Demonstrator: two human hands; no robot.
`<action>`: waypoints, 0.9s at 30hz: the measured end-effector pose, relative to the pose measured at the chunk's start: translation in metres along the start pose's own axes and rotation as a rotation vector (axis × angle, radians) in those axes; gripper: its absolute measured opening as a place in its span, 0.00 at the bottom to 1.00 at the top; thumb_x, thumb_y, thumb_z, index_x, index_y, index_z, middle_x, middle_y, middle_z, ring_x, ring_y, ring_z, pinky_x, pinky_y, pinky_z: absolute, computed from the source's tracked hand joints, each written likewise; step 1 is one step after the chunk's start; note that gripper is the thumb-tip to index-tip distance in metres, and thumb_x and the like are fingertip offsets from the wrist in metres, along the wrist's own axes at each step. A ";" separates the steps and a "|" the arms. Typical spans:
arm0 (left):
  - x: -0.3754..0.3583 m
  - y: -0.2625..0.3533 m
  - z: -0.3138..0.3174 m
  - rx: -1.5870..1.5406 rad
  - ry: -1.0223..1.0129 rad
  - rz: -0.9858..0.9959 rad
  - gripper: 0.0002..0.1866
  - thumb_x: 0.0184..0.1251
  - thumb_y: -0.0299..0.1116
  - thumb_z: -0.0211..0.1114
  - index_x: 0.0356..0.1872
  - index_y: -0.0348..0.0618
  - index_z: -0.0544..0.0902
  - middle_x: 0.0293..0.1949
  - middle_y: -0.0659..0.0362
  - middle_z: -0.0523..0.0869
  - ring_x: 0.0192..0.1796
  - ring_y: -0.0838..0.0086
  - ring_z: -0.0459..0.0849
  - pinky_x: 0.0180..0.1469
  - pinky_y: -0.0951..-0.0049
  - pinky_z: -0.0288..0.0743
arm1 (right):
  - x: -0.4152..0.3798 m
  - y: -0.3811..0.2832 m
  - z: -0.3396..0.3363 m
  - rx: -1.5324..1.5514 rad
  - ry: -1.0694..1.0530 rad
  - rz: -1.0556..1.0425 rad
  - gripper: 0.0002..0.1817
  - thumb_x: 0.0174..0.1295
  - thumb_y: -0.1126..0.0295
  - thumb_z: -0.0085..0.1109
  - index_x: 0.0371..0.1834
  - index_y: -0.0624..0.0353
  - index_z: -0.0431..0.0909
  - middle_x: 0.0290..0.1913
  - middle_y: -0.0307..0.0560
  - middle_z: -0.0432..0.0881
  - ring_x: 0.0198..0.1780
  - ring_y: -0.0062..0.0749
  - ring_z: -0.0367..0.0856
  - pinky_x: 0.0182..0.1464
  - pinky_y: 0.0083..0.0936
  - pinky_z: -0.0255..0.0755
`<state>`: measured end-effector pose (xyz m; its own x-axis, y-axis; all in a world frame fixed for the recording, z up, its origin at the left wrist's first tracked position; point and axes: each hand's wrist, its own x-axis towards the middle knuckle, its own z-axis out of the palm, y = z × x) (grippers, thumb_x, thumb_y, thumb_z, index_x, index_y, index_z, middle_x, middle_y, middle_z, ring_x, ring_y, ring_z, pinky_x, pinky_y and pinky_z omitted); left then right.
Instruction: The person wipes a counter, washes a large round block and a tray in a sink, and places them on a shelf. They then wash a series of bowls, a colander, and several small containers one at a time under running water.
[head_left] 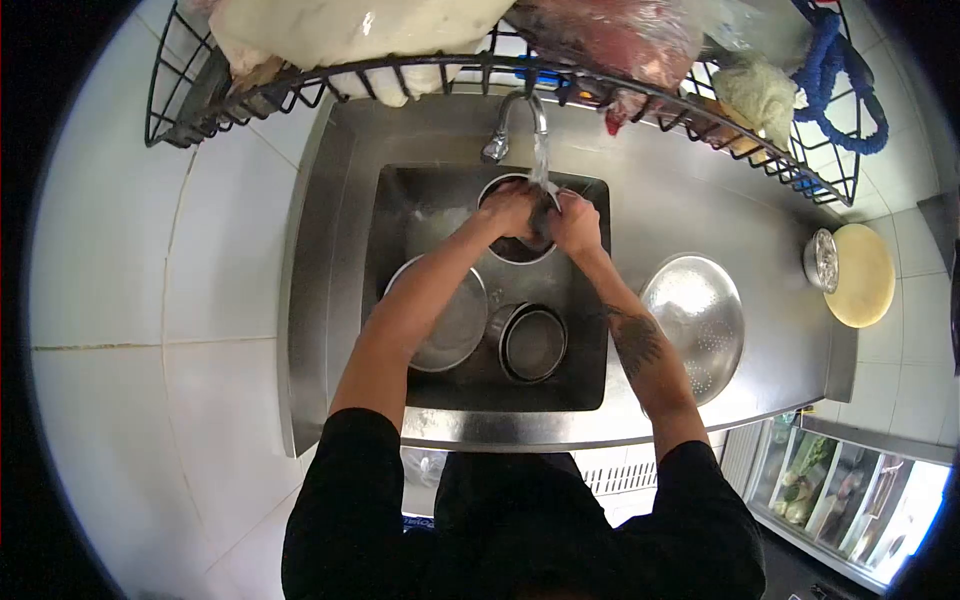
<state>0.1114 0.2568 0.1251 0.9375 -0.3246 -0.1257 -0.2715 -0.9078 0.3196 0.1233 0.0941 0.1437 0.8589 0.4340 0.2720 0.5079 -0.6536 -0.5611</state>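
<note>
Under the running tap (541, 125), a round pot with a pale rim (522, 262) stands in the sink (390, 240). My right hand (575, 222) is closed on the pot's right rim. Inside the pot is my left hand (511, 207), its fingers blurred and partly hidden by water and a dark patch between the hands that I cannot make out. Nearer my body, a wide round metal pan (452, 325) lies partly beneath my left forearm. Beside it sit smaller round metal tins (535, 345), one within another.
A metal colander (695, 320) rests on the steel counter (640, 205) to the right. Farther right are a small metal bowl (821, 260) and a round yellowish board (861, 275). Overhead hangs a black wire rack (480, 65) with bags and a blue cord (826, 80).
</note>
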 end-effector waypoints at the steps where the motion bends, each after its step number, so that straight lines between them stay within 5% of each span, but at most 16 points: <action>1: -0.001 0.003 0.003 0.047 -0.062 -0.080 0.51 0.35 0.49 0.78 0.64 0.41 0.66 0.64 0.48 0.69 0.68 0.57 0.66 0.69 0.59 0.59 | 0.000 -0.003 0.006 0.001 -0.016 -0.044 0.06 0.49 0.73 0.57 0.30 0.61 0.76 0.39 0.57 0.79 0.42 0.59 0.77 0.42 0.47 0.73; 5: -0.008 0.022 -0.015 0.199 -0.312 -0.221 0.45 0.34 0.49 0.79 0.59 0.38 0.74 0.63 0.49 0.73 0.66 0.59 0.70 0.67 0.61 0.62 | 0.001 -0.012 0.026 -0.057 -0.046 -0.070 0.07 0.49 0.72 0.57 0.31 0.61 0.77 0.39 0.57 0.79 0.42 0.59 0.78 0.42 0.47 0.74; 9: -0.027 0.004 0.020 0.164 -0.076 -0.175 0.39 0.35 0.45 0.78 0.55 0.40 0.78 0.58 0.48 0.78 0.61 0.59 0.76 0.62 0.60 0.69 | 0.002 -0.013 0.030 -0.093 -0.144 -0.035 0.07 0.50 0.71 0.58 0.31 0.62 0.77 0.41 0.58 0.79 0.44 0.60 0.77 0.45 0.47 0.74; 11: -0.031 -0.015 0.032 -0.185 -0.048 -0.051 0.38 0.34 0.46 0.75 0.54 0.44 0.79 0.55 0.46 0.79 0.55 0.53 0.79 0.58 0.59 0.73 | 0.005 -0.018 0.029 -0.140 -0.198 -0.042 0.08 0.50 0.71 0.58 0.31 0.63 0.77 0.44 0.58 0.80 0.46 0.60 0.77 0.46 0.47 0.74; 14: -0.039 -0.021 0.044 -0.209 0.052 -0.137 0.34 0.35 0.43 0.75 0.51 0.46 0.80 0.52 0.46 0.81 0.53 0.52 0.80 0.53 0.56 0.76 | -0.001 -0.022 0.033 -0.111 -0.219 -0.108 0.10 0.50 0.71 0.58 0.35 0.62 0.78 0.50 0.58 0.79 0.49 0.59 0.77 0.49 0.45 0.74; 18: -0.041 -0.022 0.054 -0.266 -0.113 -0.123 0.28 0.38 0.40 0.73 0.48 0.45 0.83 0.49 0.48 0.83 0.50 0.53 0.82 0.53 0.56 0.76 | -0.017 -0.019 0.050 -0.026 -0.157 -0.207 0.09 0.51 0.72 0.56 0.34 0.63 0.78 0.48 0.63 0.78 0.46 0.62 0.78 0.47 0.49 0.73; 21: -0.058 -0.014 0.064 -0.200 -0.038 -0.270 0.24 0.43 0.37 0.70 0.47 0.48 0.84 0.46 0.50 0.85 0.47 0.55 0.83 0.52 0.59 0.76 | -0.014 0.001 0.066 -0.157 -0.219 0.001 0.14 0.52 0.72 0.58 0.42 0.62 0.79 0.47 0.58 0.81 0.47 0.54 0.81 0.47 0.43 0.75; 23: -0.074 -0.020 0.078 -0.424 0.440 -0.142 0.23 0.47 0.35 0.69 0.50 0.46 0.83 0.46 0.48 0.85 0.45 0.54 0.84 0.49 0.59 0.77 | -0.013 0.030 0.075 -0.014 -0.376 0.441 0.11 0.51 0.71 0.55 0.38 0.62 0.79 0.47 0.64 0.79 0.44 0.60 0.80 0.47 0.46 0.75; 27: -0.116 -0.029 0.069 -0.936 0.888 -0.412 0.17 0.53 0.30 0.69 0.47 0.42 0.85 0.33 0.55 0.88 0.32 0.73 0.85 0.37 0.69 0.77 | -0.020 0.034 0.065 0.141 -0.349 0.750 0.12 0.52 0.70 0.56 0.38 0.62 0.80 0.44 0.62 0.81 0.42 0.60 0.81 0.47 0.45 0.75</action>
<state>-0.0043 0.3027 0.0658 0.8336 0.5276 0.1636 -0.0240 -0.2614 0.9649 0.1190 0.1031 0.0684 0.8844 0.0974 -0.4565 -0.2226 -0.7715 -0.5960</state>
